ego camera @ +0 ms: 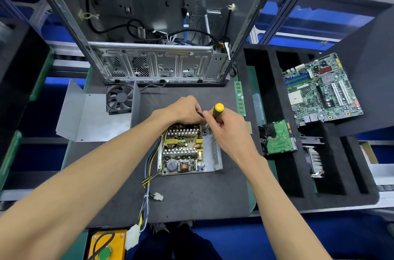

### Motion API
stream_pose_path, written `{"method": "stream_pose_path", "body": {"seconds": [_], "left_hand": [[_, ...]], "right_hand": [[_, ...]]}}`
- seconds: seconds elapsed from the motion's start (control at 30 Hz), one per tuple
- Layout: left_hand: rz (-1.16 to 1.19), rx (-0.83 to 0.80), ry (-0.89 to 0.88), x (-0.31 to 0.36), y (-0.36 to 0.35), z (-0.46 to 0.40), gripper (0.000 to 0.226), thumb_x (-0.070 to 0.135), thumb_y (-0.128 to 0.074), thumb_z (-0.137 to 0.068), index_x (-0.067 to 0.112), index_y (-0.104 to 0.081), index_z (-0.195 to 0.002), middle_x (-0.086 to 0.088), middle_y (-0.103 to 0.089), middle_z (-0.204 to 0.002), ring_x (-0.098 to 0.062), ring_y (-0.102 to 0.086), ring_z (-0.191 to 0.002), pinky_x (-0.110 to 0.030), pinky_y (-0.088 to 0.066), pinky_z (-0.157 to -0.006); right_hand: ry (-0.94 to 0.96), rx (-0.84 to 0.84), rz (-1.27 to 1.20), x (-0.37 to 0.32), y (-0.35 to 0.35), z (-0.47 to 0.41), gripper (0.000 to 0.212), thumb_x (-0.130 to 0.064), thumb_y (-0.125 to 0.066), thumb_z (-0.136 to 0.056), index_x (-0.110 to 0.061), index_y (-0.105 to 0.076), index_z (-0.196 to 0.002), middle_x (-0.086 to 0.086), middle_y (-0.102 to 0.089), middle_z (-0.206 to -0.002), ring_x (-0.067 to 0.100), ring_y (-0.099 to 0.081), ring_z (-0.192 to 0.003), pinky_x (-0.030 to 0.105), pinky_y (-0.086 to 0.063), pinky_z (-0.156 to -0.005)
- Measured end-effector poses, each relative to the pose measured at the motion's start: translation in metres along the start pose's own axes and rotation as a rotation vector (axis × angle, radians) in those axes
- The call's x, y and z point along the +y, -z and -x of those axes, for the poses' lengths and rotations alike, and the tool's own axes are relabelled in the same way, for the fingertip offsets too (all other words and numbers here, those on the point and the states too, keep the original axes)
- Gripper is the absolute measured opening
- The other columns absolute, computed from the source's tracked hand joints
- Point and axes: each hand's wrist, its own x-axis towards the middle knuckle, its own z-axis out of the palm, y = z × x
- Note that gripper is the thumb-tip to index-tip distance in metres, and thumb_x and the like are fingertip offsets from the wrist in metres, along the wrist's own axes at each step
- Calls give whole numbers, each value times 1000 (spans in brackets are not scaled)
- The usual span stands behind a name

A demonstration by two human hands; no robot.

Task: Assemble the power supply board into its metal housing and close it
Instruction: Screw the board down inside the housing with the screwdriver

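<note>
The power supply board (183, 150) lies in its open metal housing (216, 153) on the dark mat. My right hand (228, 129) grips a yellow-and-black screwdriver (217, 109), held upright over the board's far right corner. My left hand (187, 109) hovers over the board's far edge, its fingers curled round something dark beside the screwdriver shaft; what it is I cannot tell. The housing's grey cover (93, 114) with its fan (120, 99) lies open-side up to the left. A cable bundle (147, 187) trails from the board toward me.
An open computer case (157, 63) stands behind the work area. A RAM stick (239, 97) lies to the right. The black foam tray (270, 174) holds a motherboard (322, 89), a hard drive (277, 138) and a heatsink (315, 161). A yellow button box (106, 244) sits near me.
</note>
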Motion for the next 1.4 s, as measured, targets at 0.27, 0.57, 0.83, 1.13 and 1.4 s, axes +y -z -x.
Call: {"method": "stream_pose_path", "body": {"seconds": [0.27, 0.57, 0.83, 1.13, 1.4], "left_hand": [[-12, -22, 23, 1, 2, -2, 21, 34, -74, -77, 14, -78, -73, -2, -60, -63, -19, -45, -59, -29, -42, -56], [-24, -37, 58, 3, 1, -3, 34, 35, -71, -75, 1, -71, -79, -3, -50, -64, -21, -38, -63, -33, -38, -57], [-54, -38, 29, 2, 2, -4, 18, 31, -71, -82, 15, -79, -80, -12, -75, -87, -21, -55, -69, -41, -56, -72], [-137, -122, -27, 14, 19, 11, 25, 15, -65, -92, 23, -67, -115, -3, -65, -123, -23, -59, -112, -34, -48, -90], [-155, 262, -223, 64, 55, 67, 46, 66, -58, -86, 22, -62, -76, 7, -63, -66, -10, -62, -64, -27, -45, -55]], "right_hand": [[-5, -7, 11, -1, 2, -4, 49, -45, -53, -104, -1, -62, -84, -2, -39, -59, 17, -35, -57, 33, -27, -55], [14, 2, 2, -4, 0, -6, 54, -45, -54, -103, -4, -46, -69, -3, -36, -54, 18, -33, -54, 34, -26, -52], [43, -12, 37, -2, -1, -6, 53, -47, -54, -103, -5, -48, -72, -1, -42, -57, 20, -39, -56, 35, -30, -53], [72, -77, 54, -4, 1, -5, 47, -50, -56, -101, -5, -69, -94, 8, -62, -72, 29, -58, -70, 44, -50, -67], [63, 27, -48, -2, -7, -7, 52, -44, -74, -92, -21, -49, -54, -4, -45, -46, 14, -43, -47, 35, -30, -50]]}}
